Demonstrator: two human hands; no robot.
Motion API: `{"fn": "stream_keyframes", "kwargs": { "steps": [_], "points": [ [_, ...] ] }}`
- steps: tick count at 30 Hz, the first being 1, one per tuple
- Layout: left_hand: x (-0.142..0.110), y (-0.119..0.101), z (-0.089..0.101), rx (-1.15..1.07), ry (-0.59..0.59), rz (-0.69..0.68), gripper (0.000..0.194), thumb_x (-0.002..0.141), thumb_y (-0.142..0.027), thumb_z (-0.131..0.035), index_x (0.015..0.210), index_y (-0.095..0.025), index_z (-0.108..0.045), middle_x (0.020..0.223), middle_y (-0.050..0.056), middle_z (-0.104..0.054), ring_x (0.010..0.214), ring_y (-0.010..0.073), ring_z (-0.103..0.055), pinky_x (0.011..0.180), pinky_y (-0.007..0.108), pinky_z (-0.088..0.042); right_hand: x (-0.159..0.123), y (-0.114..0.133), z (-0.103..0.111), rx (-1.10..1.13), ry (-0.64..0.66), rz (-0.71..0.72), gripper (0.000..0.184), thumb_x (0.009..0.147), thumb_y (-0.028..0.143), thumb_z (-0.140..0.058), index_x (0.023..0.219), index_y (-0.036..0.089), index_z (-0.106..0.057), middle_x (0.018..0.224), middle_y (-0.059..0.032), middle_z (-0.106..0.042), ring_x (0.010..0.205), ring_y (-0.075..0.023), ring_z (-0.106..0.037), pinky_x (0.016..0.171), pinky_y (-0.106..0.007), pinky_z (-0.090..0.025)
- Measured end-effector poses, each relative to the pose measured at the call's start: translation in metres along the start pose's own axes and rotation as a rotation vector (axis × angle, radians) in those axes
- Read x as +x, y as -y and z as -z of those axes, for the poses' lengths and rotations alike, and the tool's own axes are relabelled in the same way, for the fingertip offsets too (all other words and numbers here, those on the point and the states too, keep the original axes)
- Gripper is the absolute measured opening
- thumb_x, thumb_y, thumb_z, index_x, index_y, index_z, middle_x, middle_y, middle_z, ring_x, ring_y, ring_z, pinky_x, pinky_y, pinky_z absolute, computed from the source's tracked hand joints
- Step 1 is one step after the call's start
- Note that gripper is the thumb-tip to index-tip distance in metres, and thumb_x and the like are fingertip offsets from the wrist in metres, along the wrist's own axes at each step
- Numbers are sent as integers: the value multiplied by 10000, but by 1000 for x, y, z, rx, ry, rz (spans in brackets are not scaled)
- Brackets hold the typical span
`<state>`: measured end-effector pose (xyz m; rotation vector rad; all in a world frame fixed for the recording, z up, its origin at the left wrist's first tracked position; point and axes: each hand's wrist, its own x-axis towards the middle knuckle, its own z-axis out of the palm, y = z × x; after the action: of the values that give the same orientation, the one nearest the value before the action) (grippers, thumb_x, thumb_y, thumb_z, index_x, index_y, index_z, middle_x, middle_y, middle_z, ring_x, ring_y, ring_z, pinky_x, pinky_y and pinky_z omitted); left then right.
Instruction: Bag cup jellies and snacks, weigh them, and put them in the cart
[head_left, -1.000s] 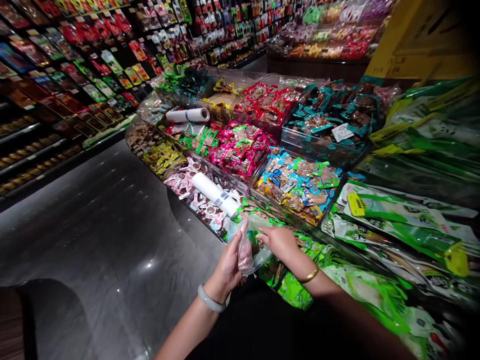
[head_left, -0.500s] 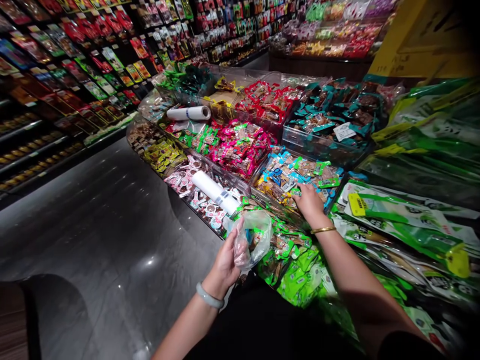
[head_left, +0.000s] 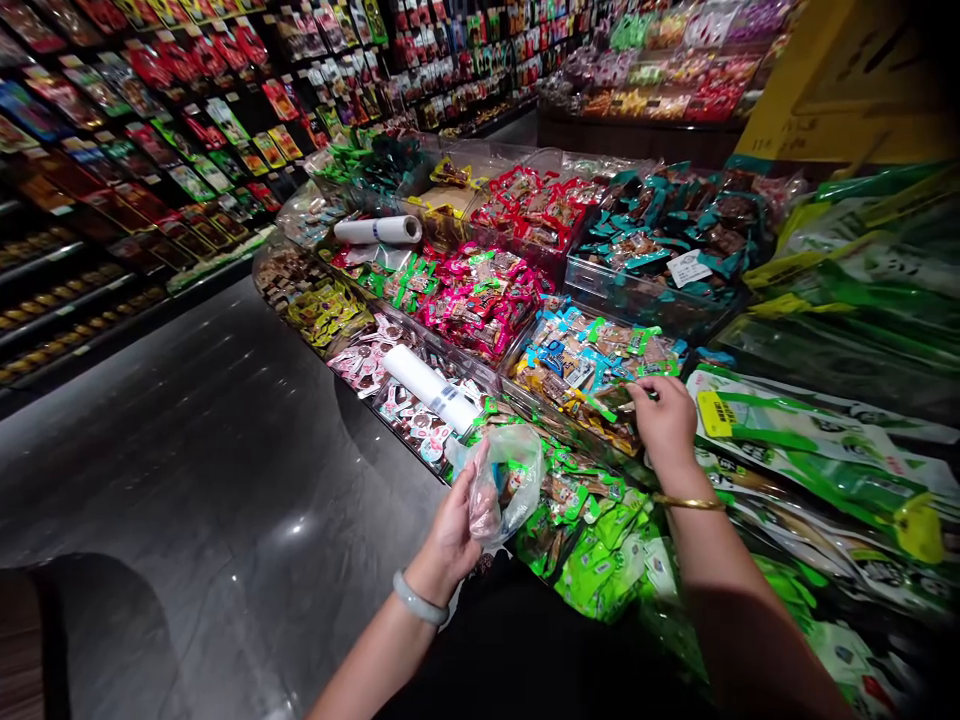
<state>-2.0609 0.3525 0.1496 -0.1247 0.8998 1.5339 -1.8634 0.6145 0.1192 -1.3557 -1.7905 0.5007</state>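
At the far left, wall shelves carry rows of coloured packets above a grey, glossy floor. Moving right, the tabletop begins with clear bins of small wrapped snacks; a roll of plastic bags lies across the far bins, and a second bag roll lies on the near bin of pink-and-white sweets.

Just in front of that near roll, the left hand, with a pale green bangle on its wrist, holds a thin clear plastic bag above the tabletop's front edge. Its fingers are closed on the bag's left side, bunching the film; the bag hangs open at the top and shows a few green-wrapped pieces inside. Beneath and beside the bag lies a heap of green packets.

Further right, a bin of pink packets sits behind a bin of blue, green and yellow packets. The right hand, with a gold bangle on its wrist, rests on the right end of that bin, palm down, fingers curled onto the packets; whether they pinch one cannot be told. Behind it stands a bin of teal packets. At the far right lie large green-and-white pouches.
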Motion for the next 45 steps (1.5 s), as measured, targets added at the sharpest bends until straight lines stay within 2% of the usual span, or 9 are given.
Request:
{"fn": "stream_keyframes", "kwargs": {
  "steps": [2, 7, 14, 19, 24, 31, 39, 41, 45],
  "points": [
    [2, 1, 1, -12, 6, 1, 582, 964, -402, -597, 1510, -352, -401, 510, -102, -398, 329, 32, -267, 352, 118, -216, -15, 15, 2, 233, 0, -42, 274, 845, 465, -632, 817, 197, -678, 862, -54, -635, 709, -188, -532, 664, -309, -431],
    [7, 3, 2, -19, 11, 3, 617, 943, -418, -628, 1513, -393, -393, 499, -103, -374, 327, 40, -248, 337, 124, -187, -67, 54, -21, 599, 298, -142, 281, 844, 479, -670, 822, 199, -665, 787, -5, -591, 619, -141, -473, 567, -257, -384],
    [1, 0, -1, 18, -16, -1, 620, 944, -428, -617, 1517, -392, -383, 514, -97, -397, 342, 42, -264, 347, 126, -220, -114, 62, -56, 368, 530, 99, 248, 941, 383, -549, 856, 231, -725, 909, -63, -699, 813, -217, -636, 708, -320, -506],
    [-1, -1, 0, 36, -1, -3, 643, 937, -434, -620, 1524, -396, -359, 515, -98, -403, 338, 40, -260, 348, 122, -204, -130, 62, -61, 231, 714, 205, 213, 823, 257, -677, 990, 312, -797, 932, -33, -792, 844, -258, -717, 765, -352, -539],
    [-1, -1, 1, 3, -24, 20, 652, 908, -428, -662, 1501, -377, -396, 504, -105, -375, 333, 32, -246, 341, 118, -191, -95, 58, -54, 162, 656, 215, 271, 947, 337, -530, 1039, 288, -780, 1088, -60, -765, 990, -254, -702, 892, -389, -539],
    [-2, 1, 3, -11, -15, 19, 696, 881, -431, -700, 1500, -390, -385, 506, -110, -357, 342, 29, -209, 342, 114, -182, -2, 23, -65, -131, 271, 140, 354, 899, 305, -572, 1200, 165, -698, 1284, -169, -623, 1199, -305, -563, 1050, -449, -451],
    [-2, 4, 5, -5, 3, 0, 690, 882, -441, -701, 1498, -385, -396, 530, -99, -385, 357, 34, -225, 353, 127, -177, 30, 18, -89, -331, 346, 21, 740, 834, 306, -726, 1491, 113, -448, 1336, -238, -584, 1191, -349, -581, 987, -418, -454],
    [-1, 4, 6, -3, 6, -3, 693, 884, -442, -698, 1501, -381, -389, 524, -101, -381, 353, 34, -219, 352, 129, -175, 32, 15, -92, -295, 324, 9, 676, 797, 296, -752, 1415, 124, -539, 1254, -223, -624, 1111, -338, -612, 934, -411, -469],
    [-1, 4, 7, 2, -5, -8, 684, 902, -444, -672, 1510, -366, -368, 515, -104, -381, 346, 35, -221, 351, 125, -186, 34, 7, -90, -167, 288, 23, 258, 839, 339, -660, 1012, 163, -732, 1016, -141, -690, 936, -279, -624, 851, -385, -489]
  ]
}}
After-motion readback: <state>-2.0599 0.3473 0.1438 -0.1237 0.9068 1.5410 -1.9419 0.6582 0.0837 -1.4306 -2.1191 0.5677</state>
